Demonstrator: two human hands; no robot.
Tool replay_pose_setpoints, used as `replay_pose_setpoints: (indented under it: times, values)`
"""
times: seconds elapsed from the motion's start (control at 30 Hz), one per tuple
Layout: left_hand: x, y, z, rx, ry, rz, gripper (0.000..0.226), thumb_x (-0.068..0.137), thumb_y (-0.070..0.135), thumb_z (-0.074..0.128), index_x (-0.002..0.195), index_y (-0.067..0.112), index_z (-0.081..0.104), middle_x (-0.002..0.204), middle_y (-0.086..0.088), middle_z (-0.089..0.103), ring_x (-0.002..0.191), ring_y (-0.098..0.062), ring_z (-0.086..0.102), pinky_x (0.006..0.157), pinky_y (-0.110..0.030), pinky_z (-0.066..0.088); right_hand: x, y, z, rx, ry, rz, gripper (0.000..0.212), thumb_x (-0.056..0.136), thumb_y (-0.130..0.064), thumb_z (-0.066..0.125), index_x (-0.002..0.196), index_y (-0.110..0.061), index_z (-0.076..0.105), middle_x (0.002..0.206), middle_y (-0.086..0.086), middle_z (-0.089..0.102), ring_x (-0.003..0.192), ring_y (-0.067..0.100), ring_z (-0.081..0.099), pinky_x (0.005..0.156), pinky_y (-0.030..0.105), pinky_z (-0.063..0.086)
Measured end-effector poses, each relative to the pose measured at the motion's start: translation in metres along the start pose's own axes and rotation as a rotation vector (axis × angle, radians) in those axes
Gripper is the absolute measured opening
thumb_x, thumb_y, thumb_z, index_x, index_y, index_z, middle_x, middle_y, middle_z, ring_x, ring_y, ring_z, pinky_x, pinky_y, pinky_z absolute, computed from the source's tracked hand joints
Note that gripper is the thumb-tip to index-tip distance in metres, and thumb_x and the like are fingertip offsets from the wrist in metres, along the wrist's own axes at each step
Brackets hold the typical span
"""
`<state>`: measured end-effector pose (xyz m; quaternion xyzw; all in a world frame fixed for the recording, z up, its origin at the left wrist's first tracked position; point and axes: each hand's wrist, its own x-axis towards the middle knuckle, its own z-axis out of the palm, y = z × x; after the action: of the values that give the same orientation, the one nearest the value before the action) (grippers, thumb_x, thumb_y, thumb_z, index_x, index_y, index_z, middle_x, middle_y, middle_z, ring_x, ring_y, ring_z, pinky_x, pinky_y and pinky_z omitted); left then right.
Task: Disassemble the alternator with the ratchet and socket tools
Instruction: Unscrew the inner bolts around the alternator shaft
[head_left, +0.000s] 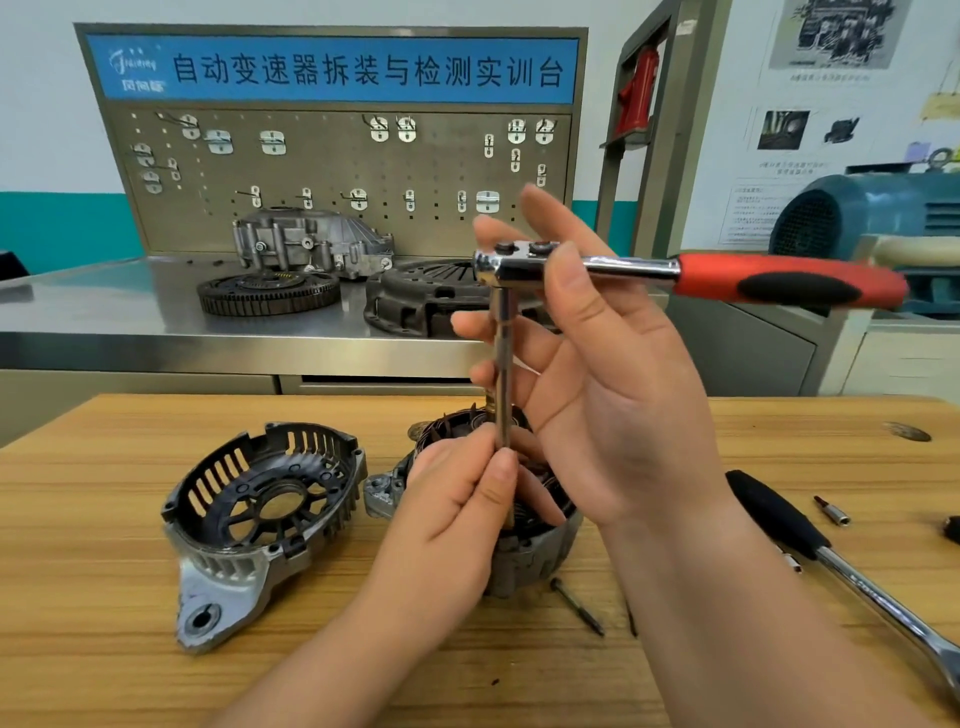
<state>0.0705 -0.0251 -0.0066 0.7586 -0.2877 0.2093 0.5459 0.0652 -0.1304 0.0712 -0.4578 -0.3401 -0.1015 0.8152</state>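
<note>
Bare left grip (457, 499), bare right grip (597, 374); forearms (727, 597) bare; nails (501, 470) short.

The alternator body (524, 564) stands open end up on the wooden worktop (104, 597), with dark fan blades showing inside its grey metal shell. Directly above it a chrome extension bar (503, 364) stands upright. The left hand (457, 499) pinches the bar low down, and its top is plugged into a ratchet (779, 280) whose red-and-black handle points level to the right. The right hand (613, 374) holds the ratchet's head. Just left of the body lies the slotted end cover (260, 499), hollow side up. A long bolt (576, 605) lies in front of the body.
</note>
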Motion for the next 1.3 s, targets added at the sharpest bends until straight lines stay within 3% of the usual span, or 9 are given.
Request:
replay_pose_setpoints:
  times: [0.2,0.33,0.5,0.6,0.87,1.0,1.1,1.2,1.3]
  values:
    - [0.0027,0.0028,0.0002,-0.001,-0.022,-0.063,0.031,0.085,0.051,0.040,0.089,0.028,0.061,0.072,0.014,0.069,0.093,-0.021,0.061,0.091,-0.051,0.044,-0.0013,-0.0022,-0.0008,-0.259,0.091,-0.175,0.026,0.088,-0.019,0.057,0.109,-0.031,0.066,0.108,-0.010,0.071,0.087,0.019,0.069,0.069,0.029,0.054]
    - [0.0021,0.0029,0.0020,-0.028,-0.019,-0.044,0.038,0.086,0.052,0.038,0.092,0.023,0.062,0.069,0.012,0.068,0.082,-0.014,0.063,0.091,-0.053,0.043,-0.0007,0.0001,0.0032,-0.319,0.063,-0.196,0.026,0.089,-0.020,0.054,0.110,-0.033,0.062,0.109,-0.012,0.069,0.087,0.018,0.069,0.070,0.029,0.055]
    - [0.0008,0.0024,-0.0014,0.022,-0.010,-0.033,0.026,0.095,0.038,0.035,0.094,0.034,0.061,0.080,0.026,0.067,0.096,0.000,0.055,0.090,-0.037,0.039,-0.0003,-0.0037,0.0011,0.001,0.070,0.010,0.030,0.094,-0.028,0.046,0.120,-0.019,0.056,0.114,-0.001,0.071,0.076,0.020,0.070,0.063,0.026,0.055]
    - [0.0025,0.0004,0.0002,0.083,-0.051,-0.004,0.030,0.094,0.037,0.036,0.085,0.022,0.061,0.075,0.021,0.067,0.091,-0.004,0.055,0.089,-0.033,0.037,-0.0006,-0.0074,-0.0039,0.114,0.088,0.110,0.033,0.094,-0.033,0.040,0.116,-0.014,0.055,0.102,0.000,0.074,0.073,0.019,0.070,0.059,0.024,0.053]
    - [0.0015,0.0007,0.0041,0.062,0.025,-0.031,0.037,0.085,0.049,0.037,0.086,0.023,0.062,0.082,0.023,0.066,0.091,-0.002,0.054,0.085,-0.034,0.042,-0.0019,0.0010,0.0032,-0.192,0.126,-0.121,0.029,0.090,-0.022,0.053,0.117,-0.029,0.062,0.117,-0.002,0.070,0.088,0.019,0.069,0.064,0.025,0.053]
    - [0.0012,0.0016,0.0019,-0.014,0.005,-0.016,0.028,0.095,0.038,0.037,0.082,0.027,0.058,0.069,0.020,0.064,0.078,-0.008,0.058,0.081,-0.043,0.043,-0.0018,-0.0005,0.0026,-0.039,0.114,-0.010,0.029,0.094,-0.029,0.048,0.120,-0.028,0.059,0.122,-0.002,0.068,0.085,0.020,0.070,0.067,0.026,0.053]
    - [0.0019,0.0027,-0.0002,0.030,-0.006,0.000,0.025,0.096,0.028,0.035,0.086,0.032,0.059,0.073,0.025,0.064,0.084,0.001,0.057,0.082,-0.035,0.037,-0.0007,-0.0041,0.0005,0.073,0.123,0.097,0.036,0.093,-0.036,0.042,0.117,-0.016,0.059,0.111,-0.001,0.072,0.076,0.020,0.071,0.061,0.025,0.053]
    - [0.0037,0.0015,0.0000,0.092,-0.024,0.016,0.029,0.093,0.035,0.042,0.076,0.019,0.058,0.071,0.028,0.062,0.081,0.004,0.054,0.077,-0.027,0.033,-0.0013,-0.0035,-0.0014,0.091,0.133,0.128,0.039,0.101,-0.039,0.031,0.112,-0.013,0.059,0.100,0.000,0.075,0.071,0.018,0.070,0.055,0.023,0.051]
    - [0.0040,0.0005,0.0025,0.070,0.011,0.024,0.039,0.085,0.047,0.038,0.079,0.016,0.061,0.073,0.026,0.064,0.080,-0.001,0.056,0.077,-0.031,0.039,-0.0026,-0.0005,0.0025,0.019,0.156,0.060,0.035,0.094,-0.041,0.044,0.116,-0.020,0.061,0.104,0.000,0.074,0.075,0.017,0.070,0.055,0.022,0.051]
